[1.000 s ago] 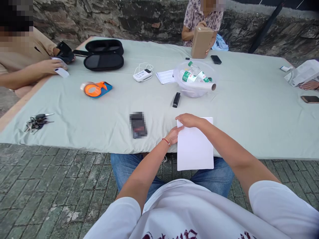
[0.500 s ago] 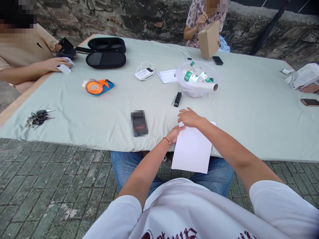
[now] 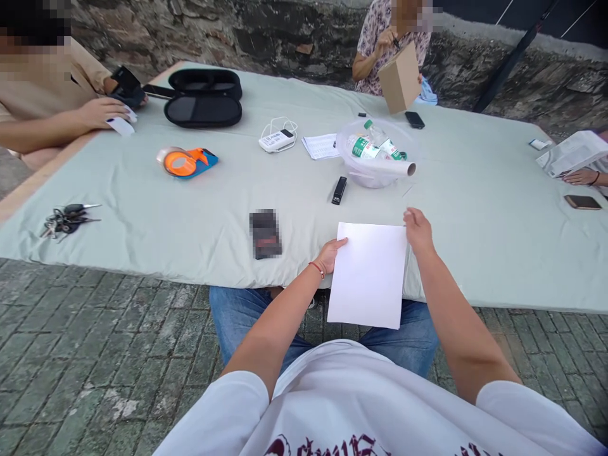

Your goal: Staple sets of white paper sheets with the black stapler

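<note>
A cloth-covered table [image 3: 484, 247] bears white paper [image 3: 367, 278] that overhangs its near edge, above a person's lap [image 3: 420, 329]. Beyond it, a clear bowl [image 3: 370, 182] holds bottles [image 3: 365, 148] and a roll [image 3: 387, 166]; a black case [image 3: 202, 111] lies open. The left hand [image 3: 327, 256] grips the paper's left edge; the right hand [image 3: 418, 233], half-curled, is at its far right corner, its hold unclear.

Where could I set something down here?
Bare cloth stretches between the bowl and the far-right phone, and between the keys and the pixelated item. Crowded: around the stapler and printed sheets, and where the left hand holds white paper.
</note>
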Demonstrator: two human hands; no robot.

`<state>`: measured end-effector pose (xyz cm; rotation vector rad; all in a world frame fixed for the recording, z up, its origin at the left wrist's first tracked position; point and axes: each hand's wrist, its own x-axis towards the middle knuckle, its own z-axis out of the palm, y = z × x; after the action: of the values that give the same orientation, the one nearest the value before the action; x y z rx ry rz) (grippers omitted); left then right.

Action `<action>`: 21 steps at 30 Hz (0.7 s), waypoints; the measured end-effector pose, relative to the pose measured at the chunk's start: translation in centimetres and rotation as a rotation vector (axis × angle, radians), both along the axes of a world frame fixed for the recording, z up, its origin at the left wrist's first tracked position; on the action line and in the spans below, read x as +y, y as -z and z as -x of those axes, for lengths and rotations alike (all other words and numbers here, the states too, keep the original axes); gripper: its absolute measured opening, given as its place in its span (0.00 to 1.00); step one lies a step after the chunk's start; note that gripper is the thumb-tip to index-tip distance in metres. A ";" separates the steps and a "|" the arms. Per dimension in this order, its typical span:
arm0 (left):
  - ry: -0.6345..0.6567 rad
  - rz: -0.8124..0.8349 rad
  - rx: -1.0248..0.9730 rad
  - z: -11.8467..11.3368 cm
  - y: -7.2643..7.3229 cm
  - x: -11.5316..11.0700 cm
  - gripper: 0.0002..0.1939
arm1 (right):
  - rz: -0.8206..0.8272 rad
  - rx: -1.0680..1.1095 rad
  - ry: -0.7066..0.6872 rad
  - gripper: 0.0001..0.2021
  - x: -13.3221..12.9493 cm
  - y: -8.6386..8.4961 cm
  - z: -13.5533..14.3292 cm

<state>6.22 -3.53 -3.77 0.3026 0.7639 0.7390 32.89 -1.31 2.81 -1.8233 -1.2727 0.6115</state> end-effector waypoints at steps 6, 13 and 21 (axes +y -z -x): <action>-0.003 0.021 -0.010 0.0 -0.1 0.1 0.11 | 0.237 0.531 0.063 0.38 -5.5 1.5 -1.1; 0.001 0.050 -0.026 0.0 -0.3 -0.1 0.20 | 0.284 0.539 -0.286 0.28 -5.4 1.8 2.7; -0.066 -0.081 0.044 -0.5 -0.8 -0.7 0.18 | -0.029 -0.451 -0.372 0.29 -1.3 -0.7 1.5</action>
<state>6.75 -4.25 -2.93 0.3688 0.7895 0.8296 31.35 -2.56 3.54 -1.7698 -1.9389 0.3790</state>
